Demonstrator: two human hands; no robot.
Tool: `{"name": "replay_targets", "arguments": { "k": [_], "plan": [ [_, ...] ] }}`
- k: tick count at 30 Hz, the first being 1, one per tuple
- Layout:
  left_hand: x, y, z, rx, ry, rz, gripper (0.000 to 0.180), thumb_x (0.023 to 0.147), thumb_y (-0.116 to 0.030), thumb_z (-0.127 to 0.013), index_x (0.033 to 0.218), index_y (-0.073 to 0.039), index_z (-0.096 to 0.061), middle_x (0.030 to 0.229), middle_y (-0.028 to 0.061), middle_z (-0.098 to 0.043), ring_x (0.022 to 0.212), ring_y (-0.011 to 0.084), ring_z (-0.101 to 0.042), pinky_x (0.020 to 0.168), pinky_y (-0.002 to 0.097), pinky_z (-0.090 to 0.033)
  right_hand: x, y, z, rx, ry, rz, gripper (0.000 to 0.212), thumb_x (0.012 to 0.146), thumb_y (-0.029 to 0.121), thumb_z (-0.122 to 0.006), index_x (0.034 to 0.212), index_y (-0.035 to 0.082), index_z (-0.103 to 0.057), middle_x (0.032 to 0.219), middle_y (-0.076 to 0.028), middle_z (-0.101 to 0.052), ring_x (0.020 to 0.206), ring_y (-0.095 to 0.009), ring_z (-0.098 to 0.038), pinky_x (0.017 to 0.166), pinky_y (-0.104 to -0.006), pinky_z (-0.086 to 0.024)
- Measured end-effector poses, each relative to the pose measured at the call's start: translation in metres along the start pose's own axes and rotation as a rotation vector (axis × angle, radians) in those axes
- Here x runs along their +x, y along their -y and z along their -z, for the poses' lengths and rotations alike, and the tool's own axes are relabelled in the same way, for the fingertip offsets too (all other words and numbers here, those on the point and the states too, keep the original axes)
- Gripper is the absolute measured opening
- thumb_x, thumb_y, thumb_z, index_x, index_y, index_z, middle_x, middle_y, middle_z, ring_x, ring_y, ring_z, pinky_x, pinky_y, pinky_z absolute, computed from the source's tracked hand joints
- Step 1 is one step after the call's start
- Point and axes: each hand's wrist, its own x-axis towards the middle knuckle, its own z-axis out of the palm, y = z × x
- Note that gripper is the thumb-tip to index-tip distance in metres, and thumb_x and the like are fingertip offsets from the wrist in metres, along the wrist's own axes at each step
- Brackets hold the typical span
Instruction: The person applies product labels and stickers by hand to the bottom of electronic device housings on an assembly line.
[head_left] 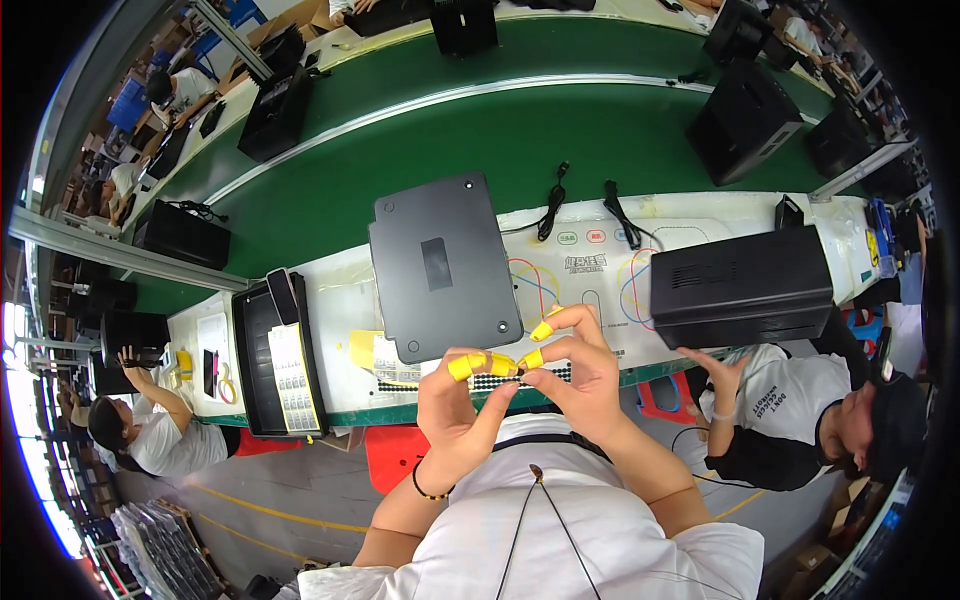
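Observation:
My left hand (462, 405) and my right hand (583, 375) meet above the near edge of the bench, thumbs and forefingers pinched together. Yellow covers wrap several of the fingertips. Between them is a tiny dark thing (521, 371), too small to name. Just beyond lies a flat grey-black panel (440, 270), with a dark rectangle in its middle and round marks at its corners. Partly hidden behind my fingers is a sheet of small black dots (490, 382). Left of it lies a yellow-backed label sheet (385, 357).
A black box-shaped unit (742, 285) stands right, beside a co-worker's hand (715, 375). Two coiled black cables (552, 205) lie beyond the panel. Left is a black tray (262, 360) with a phone (283, 297) and labels (293, 380). A green conveyor (590, 130) runs behind.

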Motion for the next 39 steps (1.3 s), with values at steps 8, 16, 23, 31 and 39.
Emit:
{"name": "replay_targets", "arguments": {
  "k": [8,16,23,31,39],
  "plan": [
    [0.008,0.003,0.0,0.386,0.022,-0.164,0.048,0.072,0.016,-0.07,0.112,-0.003,-0.05,0.094,0.0134,-0.063,0.085,0.0221,-0.062,0.072,0.0301,-0.05,-0.001,0.001,-0.005,0.546,0.035,-0.39,0.005,0.082,0.005,-0.069,0.085,0.003,-0.066,0.102,-0.004,-0.052,0.1,-0.016,-0.047,0.089,-0.0319,-0.035],
    [0.015,0.005,0.003,0.509,0.09,-0.259,0.049,0.069,0.015,-0.074,0.11,-0.002,-0.055,0.094,0.0127,-0.063,0.083,0.0219,-0.061,0.072,0.0304,-0.05,0.0,-0.004,0.003,0.74,0.108,-0.573,0.004,0.084,0.004,-0.068,0.087,0.002,-0.067,0.101,-0.004,-0.054,0.097,-0.013,-0.05,0.086,-0.0272,-0.039],
    [0.011,0.01,0.007,0.569,0.089,-0.272,0.047,0.066,0.014,-0.076,0.107,-0.003,-0.058,0.091,0.0121,-0.064,0.082,0.0241,-0.062,0.072,0.032,-0.051,0.005,-0.009,0.005,0.613,0.127,-0.483,0.008,0.083,0.001,-0.07,0.09,0.003,-0.066,0.102,-0.004,-0.056,0.1,-0.013,-0.052,0.089,-0.0259,-0.04],
    [0.044,0.013,0.019,1.072,0.312,-0.441,0.047,0.073,-0.026,-0.079,0.114,-0.009,-0.063,0.115,0.0097,-0.063,0.11,0.0292,-0.058,0.093,0.0441,-0.046,0.016,-0.029,0.022,0.377,0.071,-0.385,0.009,0.081,-0.001,-0.068,0.088,0.002,-0.064,0.108,-0.005,-0.053,0.104,-0.016,-0.051,0.097,-0.0303,-0.035],
    [0.148,0.037,0.04,1.368,0.491,-0.238,0.064,0.077,-0.053,-0.066,0.124,-0.01,-0.058,0.13,0.0116,-0.053,0.124,0.0319,-0.048,0.105,0.0485,-0.035,0.028,-0.091,0.031,0.05,-0.256,-0.253,0.01,0.081,0.002,-0.07,0.089,0.002,-0.064,0.112,-0.008,-0.051,0.105,-0.017,-0.053,0.092,-0.0278,-0.04]
  ]
}}
